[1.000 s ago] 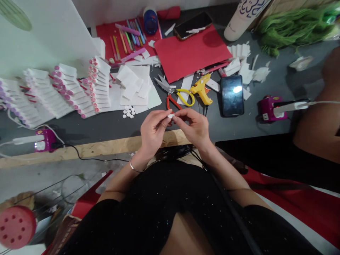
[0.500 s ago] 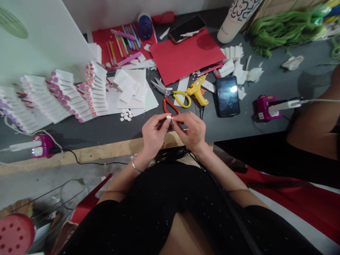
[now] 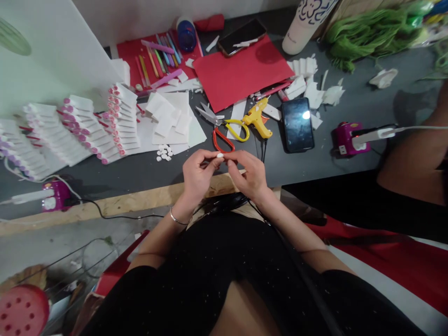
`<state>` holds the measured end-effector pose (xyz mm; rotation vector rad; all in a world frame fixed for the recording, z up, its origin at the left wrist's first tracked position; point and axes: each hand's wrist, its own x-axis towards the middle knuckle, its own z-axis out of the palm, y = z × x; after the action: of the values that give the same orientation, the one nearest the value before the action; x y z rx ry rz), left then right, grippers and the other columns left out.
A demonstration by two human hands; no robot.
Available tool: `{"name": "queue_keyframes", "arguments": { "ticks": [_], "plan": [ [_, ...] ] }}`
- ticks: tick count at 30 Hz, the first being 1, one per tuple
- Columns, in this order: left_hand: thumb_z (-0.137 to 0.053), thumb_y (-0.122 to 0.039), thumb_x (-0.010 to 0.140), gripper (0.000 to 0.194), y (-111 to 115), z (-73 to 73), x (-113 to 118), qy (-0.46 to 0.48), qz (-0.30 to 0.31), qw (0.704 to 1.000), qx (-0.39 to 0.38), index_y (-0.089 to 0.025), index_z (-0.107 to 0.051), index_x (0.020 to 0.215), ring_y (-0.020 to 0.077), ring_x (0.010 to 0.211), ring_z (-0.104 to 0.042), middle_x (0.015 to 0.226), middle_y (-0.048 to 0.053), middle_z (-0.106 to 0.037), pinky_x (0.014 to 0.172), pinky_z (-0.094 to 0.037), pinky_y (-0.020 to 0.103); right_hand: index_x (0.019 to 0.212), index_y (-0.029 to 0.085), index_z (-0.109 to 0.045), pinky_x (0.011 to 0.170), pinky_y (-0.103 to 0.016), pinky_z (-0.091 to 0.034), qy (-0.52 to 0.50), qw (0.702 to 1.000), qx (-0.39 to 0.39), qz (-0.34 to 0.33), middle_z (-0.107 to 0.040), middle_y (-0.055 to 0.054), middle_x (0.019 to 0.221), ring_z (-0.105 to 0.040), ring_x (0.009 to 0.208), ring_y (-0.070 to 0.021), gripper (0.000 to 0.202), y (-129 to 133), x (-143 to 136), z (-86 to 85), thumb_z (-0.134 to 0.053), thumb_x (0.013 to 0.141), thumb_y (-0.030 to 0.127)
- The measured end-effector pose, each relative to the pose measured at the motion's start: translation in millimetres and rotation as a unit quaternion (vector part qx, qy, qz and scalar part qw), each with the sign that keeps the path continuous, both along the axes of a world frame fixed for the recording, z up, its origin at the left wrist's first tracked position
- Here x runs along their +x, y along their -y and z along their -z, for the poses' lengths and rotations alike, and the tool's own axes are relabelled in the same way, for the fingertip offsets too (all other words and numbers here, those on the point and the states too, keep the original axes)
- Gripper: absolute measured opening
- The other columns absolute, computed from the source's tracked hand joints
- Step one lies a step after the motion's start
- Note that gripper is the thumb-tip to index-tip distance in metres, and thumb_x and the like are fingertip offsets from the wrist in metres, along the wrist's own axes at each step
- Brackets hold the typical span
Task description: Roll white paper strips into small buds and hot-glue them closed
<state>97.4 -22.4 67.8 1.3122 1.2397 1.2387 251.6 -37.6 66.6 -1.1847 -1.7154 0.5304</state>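
A small white piece [image 3: 220,155] is pinched between the thumb and forefinger of my left hand [image 3: 198,173]. My right hand [image 3: 250,175] is beside it, its forefinger reaching to the piece and its thumb apart below; whether it grips anything is too small to tell. Just beyond my fingers lie scissors [image 3: 224,142] with one red and one yellow handle loop. Several small white pieces [image 3: 164,152] sit in a heap to the left, near a stack of white paper squares [image 3: 164,112]. A yellow glue gun [image 3: 258,119] rests right of the scissors.
Rows of folded white strips with pink ends [image 3: 122,121] cover the left. A phone [image 3: 298,125], a purple socket block [image 3: 351,138] and a person's arm [image 3: 409,158] are to the right. Behind are red paper [image 3: 241,70], pens [image 3: 159,58], a tumbler [image 3: 301,30] and green yarn [image 3: 364,37].
The view has shifted slightly. My right thumb has moved away from the white piece, opening a gap between the hands, while my left hand keeps its pinch.
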Motion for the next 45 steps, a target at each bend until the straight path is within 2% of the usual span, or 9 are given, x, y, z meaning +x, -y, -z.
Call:
{"name": "queue_keyframes", "arguments": {
  "ticks": [8,12,15,19,26,32,36,40,45],
  "plan": [
    [-0.078,-0.027,0.087,0.013,-3.2,3.0,-8.1,-0.096,0.065,0.99,0.077,-0.024,-0.075,0.099,0.0107,0.078,-0.067,0.091,0.002,-0.072,0.059,-0.053,0.019,0.095,0.019,-0.073,0.081,-0.03,-0.058,0.011,0.999,-0.028,-0.009,-0.077,-0.005,0.092,-0.071,0.084,-0.0153,0.022,0.3,0.6,-1.1,-0.051,0.094,0.021],
    [-0.076,-0.026,0.089,0.009,-2.4,5.8,-8.4,-0.146,0.055,0.975,0.156,-0.024,-0.075,0.098,0.0107,0.08,-0.065,0.092,0.002,-0.071,0.062,-0.051,0.02,0.092,0.019,-0.074,0.076,-0.029,-0.057,-0.054,0.988,-0.141,-0.001,-0.077,-0.004,0.091,-0.07,0.081,-0.0148,0.022,1.7,-2.5,-2.8,-0.054,0.092,0.026],
    [-0.074,-0.025,0.091,0.006,-0.7,6.1,-6.8,-0.163,0.035,0.967,0.192,-0.023,-0.075,0.097,0.0107,0.082,-0.064,0.092,0.002,-0.07,0.067,-0.051,0.021,0.091,0.017,-0.074,0.068,-0.026,-0.055,-0.164,0.955,-0.249,-0.004,-0.075,-0.003,0.083,-0.066,0.071,-0.0122,0.022,0.0,-2.4,-4.6,-0.058,0.09,0.032],
    [-0.074,-0.027,0.091,0.006,-1.2,6.7,-4.8,-0.156,0.03,0.97,0.184,-0.021,-0.073,0.09,0.0097,0.076,-0.061,0.087,0.001,-0.069,0.062,-0.046,0.021,0.087,0.017,-0.073,0.071,-0.027,-0.055,-0.262,0.9,-0.341,-0.068,-0.072,-0.002,0.079,-0.064,0.071,-0.0105,0.025,-4.8,1.7,-5.6,-0.069,0.086,0.042],
    [-0.074,-0.018,0.089,0.005,-5.1,11.8,-4.5,-0.141,0.069,0.974,0.163,-0.021,-0.07,0.086,0.009,0.07,-0.057,0.081,-0.001,-0.064,0.061,-0.044,0.022,0.079,0.019,-0.068,0.069,-0.026,-0.051,-0.331,0.854,-0.392,-0.085,-0.064,0.001,0.071,-0.056,0.067,-0.0088,0.04,-9.2,0.5,4.7,-0.079,0.075,0.057],
    [-0.072,-0.016,0.089,0.019,-7.2,11.7,-13.1,-0.199,0.108,0.963,0.146,-0.025,-0.073,0.106,0.0125,0.082,-0.061,0.096,0.002,-0.067,0.065,-0.048,0.024,0.076,0.02,-0.064,0.064,-0.024,-0.047,-0.383,0.815,-0.428,-0.072,-0.058,0.004,0.068,-0.05,0.063,-0.0071,0.044,-12.7,-4.7,14.0,-0.085,0.068,0.058],
    [-0.072,-0.016,0.089,0.04,-5.8,14.9,-15.7,-0.217,0.086,0.96,0.157,-0.026,-0.065,0.127,0.0121,0.081,-0.06,0.098,0.002,-0.065,0.064,-0.048,0.023,0.075,0.02,-0.065,0.064,-0.023,-0.048,-0.4,0.794,-0.454,-0.059,-0.061,0.003,0.074,-0.052,0.066,-0.0071,0.045,-13.7,-8.0,16.9,-0.087,0.065,0.058],
    [-0.072,-0.017,0.09,0.032,-2.1,17.6,-16.5,-0.227,0.058,0.951,0.201,-0.023,-0.064,0.12,0.0116,0.082,-0.061,0.1,0.003,-0.066,0.063,-0.048,0.023,0.077,0.02,-0.068,0.063,-0.022,-0.048,-0.403,0.794,-0.452,-0.055,-0.062,0.003,0.075,-0.052,0.066,-0.0072,0.046,-13.6,-11.4,15.9,-0.087,0.064,0.06],
    [-0.068,-0.026,0.095,0.01,-0.2,16.3,-19.3,-0.228,0.046,0.949,0.214,-0.023,-0.069,0.105,0.0132,0.086,-0.062,0.1,0.003,-0.066,0.064,-0.048,0.025,0.078,0.02,-0.072,0.065,-0.023,-0.049,-0.372,0.824,-0.425,-0.043,-0.064,0.002,0.072,-0.054,0.065,-0.0078,0.051,-11.5,-10.9,7.1,-0.085,0.063,0.067]
  ]
}}
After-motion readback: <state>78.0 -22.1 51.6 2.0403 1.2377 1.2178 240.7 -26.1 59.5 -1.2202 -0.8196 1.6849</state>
